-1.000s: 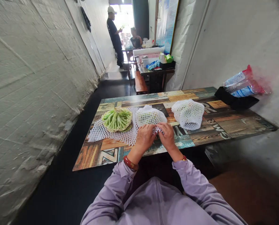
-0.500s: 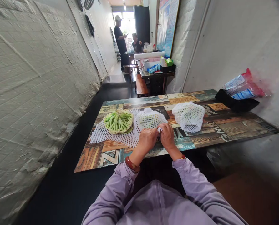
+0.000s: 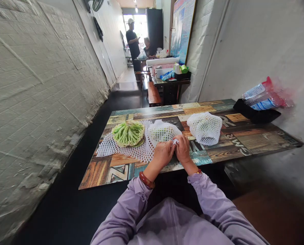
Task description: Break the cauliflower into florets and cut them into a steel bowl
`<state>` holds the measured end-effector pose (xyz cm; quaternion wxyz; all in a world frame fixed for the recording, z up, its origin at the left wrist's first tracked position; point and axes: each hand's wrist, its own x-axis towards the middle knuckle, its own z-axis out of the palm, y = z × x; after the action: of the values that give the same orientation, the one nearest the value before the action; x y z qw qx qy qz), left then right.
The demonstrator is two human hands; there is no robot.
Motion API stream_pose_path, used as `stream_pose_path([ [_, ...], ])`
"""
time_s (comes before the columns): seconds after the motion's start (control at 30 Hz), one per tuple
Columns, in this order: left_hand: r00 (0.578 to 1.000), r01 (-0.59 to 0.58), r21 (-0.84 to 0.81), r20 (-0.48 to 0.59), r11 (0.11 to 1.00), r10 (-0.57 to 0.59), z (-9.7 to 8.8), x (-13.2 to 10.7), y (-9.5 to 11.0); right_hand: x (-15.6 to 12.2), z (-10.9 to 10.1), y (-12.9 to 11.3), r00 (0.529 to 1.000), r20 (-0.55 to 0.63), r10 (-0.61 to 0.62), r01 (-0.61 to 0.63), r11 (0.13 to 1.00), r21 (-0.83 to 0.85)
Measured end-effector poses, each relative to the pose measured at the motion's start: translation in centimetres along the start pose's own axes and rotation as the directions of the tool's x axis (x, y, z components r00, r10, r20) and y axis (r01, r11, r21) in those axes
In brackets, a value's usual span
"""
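Observation:
Both my left hand (image 3: 164, 151) and my right hand (image 3: 182, 148) are closed on the gathered end of a white foam net (image 3: 164, 131), close together at the table's near side. Something pale green shows through this net's mesh just beyond my fingers. To the left, a bare cauliflower (image 3: 128, 133) lies stem up, its green stalks fanned out. Under it and reaching toward my left hand spreads another flat foam net (image 3: 108, 145). On the right sits a bundle wrapped in foam net (image 3: 204, 128), apart from my hands, its contents mostly covered.
A black tray (image 3: 256, 111) with plastic-wrapped packs stands at the table's right end by the wall. Farther back are a wooden bench (image 3: 154, 93) and a second table with boxes and a blue packet (image 3: 167, 75). Two people are near the doorway.
My hands stay on the net's gathered end, with the left wrist shifted slightly right. The standing person in the background has changed posture a little, and the view has moved slightly.

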<state>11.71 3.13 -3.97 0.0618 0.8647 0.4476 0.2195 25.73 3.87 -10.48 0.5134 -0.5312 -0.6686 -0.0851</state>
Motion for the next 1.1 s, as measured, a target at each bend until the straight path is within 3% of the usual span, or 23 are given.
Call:
stream_pose_path([
  [0.3, 0.993, -0.017, -0.016, -0.118, 1.0, 0.015, -0.9, 0.3, -0.7, 0.0, -0.1, -0.1, 0.999, 0.007, -0.037, 0.037, 0.999, -0.025],
  [0.5, 1.0, 0.013, 0.086, -0.008, 0.996, -0.012, -0.8, 0.6, -0.2, -0.1, -0.3, -0.3, 0.998, 0.01, -0.061, 0.061, 0.998, -0.023],
  [0.8, 0.995, 0.09, 0.132, 0.026, 0.987, -0.094, 0.0, 1.6, 0.3, -0.1, -0.2, -0.2, 0.998, 0.022, -0.06, 0.061, 0.997, -0.054],
  [1.1, 0.991, 0.077, 0.154, 0.092, 0.985, -0.092, -0.8, 1.7, 0.9, -0.2, 0.4, -0.1, 0.997, -0.024, -0.072, 0.069, 0.992, -0.108],
])
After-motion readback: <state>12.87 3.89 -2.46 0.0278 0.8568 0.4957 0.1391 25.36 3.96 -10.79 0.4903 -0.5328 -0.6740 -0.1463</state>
